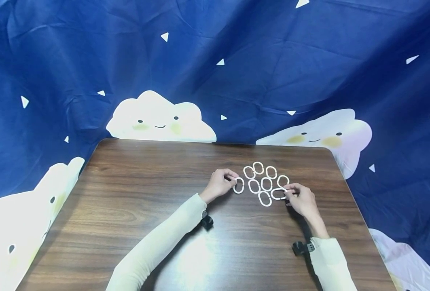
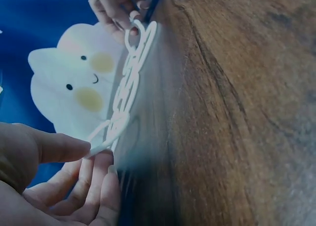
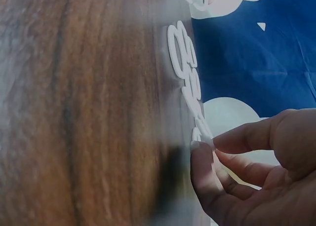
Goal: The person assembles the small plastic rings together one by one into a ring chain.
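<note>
White plastic-looking oval rings (image 1: 261,184) on brown wood-grain table (image 1: 145,182): pinching the leftmost in left hand (image 1: 219,185), another at right in right hand (image 1: 301,199), both hands nearly closed; probably handling light, stiff, slightly slippery; gripping best by rims.

Laid on the table (image 1: 127,190) with one ring (image 1: 243,186) and left hand (image 1: 219,184) left of the ring cluster (image 1: 261,186), right hand (image 1: 303,199) right, curtain (image 1: 258,81) behind.
</note>
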A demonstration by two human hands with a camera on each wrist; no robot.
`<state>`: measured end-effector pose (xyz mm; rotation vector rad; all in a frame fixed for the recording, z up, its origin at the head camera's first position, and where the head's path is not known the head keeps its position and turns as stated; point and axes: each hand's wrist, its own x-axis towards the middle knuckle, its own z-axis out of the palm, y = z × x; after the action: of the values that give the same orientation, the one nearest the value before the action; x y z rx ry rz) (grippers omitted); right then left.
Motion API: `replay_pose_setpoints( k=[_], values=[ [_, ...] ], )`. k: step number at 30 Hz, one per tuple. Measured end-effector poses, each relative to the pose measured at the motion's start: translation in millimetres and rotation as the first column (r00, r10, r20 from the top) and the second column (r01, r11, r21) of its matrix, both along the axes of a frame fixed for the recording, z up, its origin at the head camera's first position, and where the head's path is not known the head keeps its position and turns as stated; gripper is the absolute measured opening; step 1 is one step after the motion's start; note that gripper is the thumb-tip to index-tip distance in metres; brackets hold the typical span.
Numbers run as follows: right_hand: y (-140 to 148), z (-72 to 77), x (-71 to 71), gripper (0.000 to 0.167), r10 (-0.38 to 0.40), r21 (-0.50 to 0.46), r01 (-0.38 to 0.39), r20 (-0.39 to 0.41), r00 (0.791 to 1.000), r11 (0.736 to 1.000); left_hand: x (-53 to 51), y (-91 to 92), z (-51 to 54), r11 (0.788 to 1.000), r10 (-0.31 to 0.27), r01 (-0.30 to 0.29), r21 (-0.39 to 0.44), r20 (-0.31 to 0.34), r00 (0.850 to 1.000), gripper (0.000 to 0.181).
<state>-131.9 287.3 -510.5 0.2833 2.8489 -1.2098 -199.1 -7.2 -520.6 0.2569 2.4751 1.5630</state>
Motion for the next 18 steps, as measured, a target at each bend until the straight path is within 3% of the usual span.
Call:
replay_pose_setpoints(
  k=[5,11,18],
  values=[
    [1.3,2.1,3.1,0.026,0.007,-0.01,-0.007,-0.04,0.999,1.0,3.8,-5.1,1.3,0.997,-0.004,0.001,0.073,0.043,0.999,0.016],
    [-2.1,6.4,4.3,0.026,-0.01,-0.127,0.002,-0.066,0.998,0.992,9.1,-11.4,5.3,0.994,-0.019,0.012,0.108,0.067,0.998,0.016],
    [-13.7,14.3,5.9,0.028,0.008,-0.313,-0.036,-0.091,0.996,0.949,16.6,-18.0,10.2,0.989,-0.031,0.014,0.15,0.109,0.994,0.018]
  ],
)
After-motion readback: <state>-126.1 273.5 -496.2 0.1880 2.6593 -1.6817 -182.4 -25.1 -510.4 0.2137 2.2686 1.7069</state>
